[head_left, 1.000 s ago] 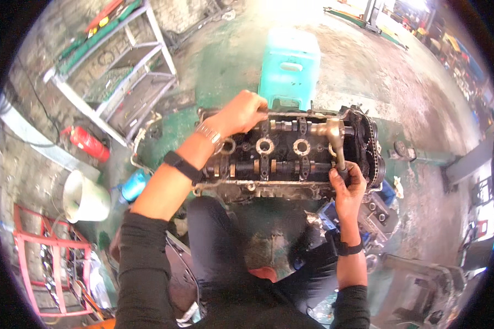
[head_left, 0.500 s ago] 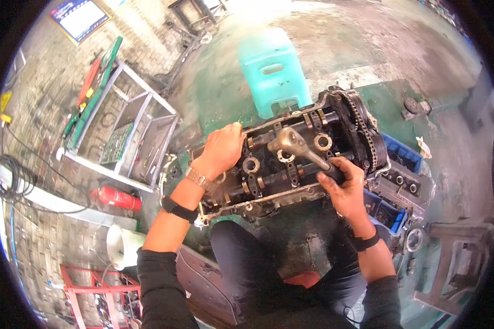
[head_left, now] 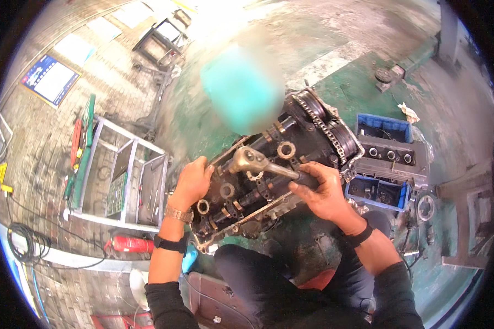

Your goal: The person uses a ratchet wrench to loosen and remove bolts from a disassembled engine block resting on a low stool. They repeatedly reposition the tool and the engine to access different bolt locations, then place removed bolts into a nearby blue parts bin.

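Note:
A cylinder head (head_left: 282,200) with camshafts lies in front of me, a timing chain (head_left: 325,125) at its right end. My right hand (head_left: 323,189) is wrapped round the dark handle of a ratchet wrench (head_left: 262,165). The wrench's worn metal head points left, over the middle of the cylinder head. Whether it sits on a bolt I cannot tell. At the far left edge of the cylinder head, my left hand (head_left: 193,181) is closed, its curled fingers against the rim. The fingertips are partly hidden.
Beyond the cylinder head is a blurred turquoise stool (head_left: 239,90). Blue bins (head_left: 380,193) and a valve cover (head_left: 394,155) lie to the right. On the left stand a metal rack (head_left: 127,181) and a red fire extinguisher (head_left: 130,244).
The view has swung, so the cylinder head appears lower left and more tilted. Both hands keep their places on it, with the wrench still in the right.

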{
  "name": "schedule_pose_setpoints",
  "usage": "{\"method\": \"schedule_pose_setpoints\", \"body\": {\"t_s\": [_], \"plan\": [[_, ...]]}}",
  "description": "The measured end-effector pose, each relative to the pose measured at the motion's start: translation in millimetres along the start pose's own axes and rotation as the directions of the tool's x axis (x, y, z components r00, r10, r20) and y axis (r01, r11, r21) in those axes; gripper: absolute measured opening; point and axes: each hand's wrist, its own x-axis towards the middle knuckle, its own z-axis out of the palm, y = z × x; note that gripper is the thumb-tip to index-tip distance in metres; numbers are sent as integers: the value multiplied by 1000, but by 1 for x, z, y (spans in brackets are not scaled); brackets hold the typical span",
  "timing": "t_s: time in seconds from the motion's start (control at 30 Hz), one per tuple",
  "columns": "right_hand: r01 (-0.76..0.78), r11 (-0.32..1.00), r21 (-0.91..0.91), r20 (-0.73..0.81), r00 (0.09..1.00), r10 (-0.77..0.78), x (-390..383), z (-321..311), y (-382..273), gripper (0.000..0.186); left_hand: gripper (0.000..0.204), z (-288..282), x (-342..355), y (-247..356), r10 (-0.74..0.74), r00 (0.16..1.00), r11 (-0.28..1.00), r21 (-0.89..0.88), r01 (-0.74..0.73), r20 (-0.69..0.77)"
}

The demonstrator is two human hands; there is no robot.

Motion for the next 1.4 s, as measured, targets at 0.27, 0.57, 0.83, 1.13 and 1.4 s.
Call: {"method": "schedule_pose_setpoints", "body": {"t_s": [0.27,0.57,0.83,1.13,1.4], "plan": [[41,999,2,-12,999,-41,-1,1,7,31,32,0,3,6,-68,997,979,193,59,40],[39,999,-24,9,999,-39,-2,3,8,35,27,12,6,-13,28,1000,999,29,-28,1],[42,994,-97,44,998,-37,-1,2,5,35,30,9,6,-6,-45,998,993,110,40,42],[61,991,-122,44,997,-56,0,1,3,34,20,0,-1,2,-93,996,984,-155,91,-4],[62,993,-98,44,997,-57,0,1,3,34,22,6,2,-3,-62,998,995,72,62,-5]]}}
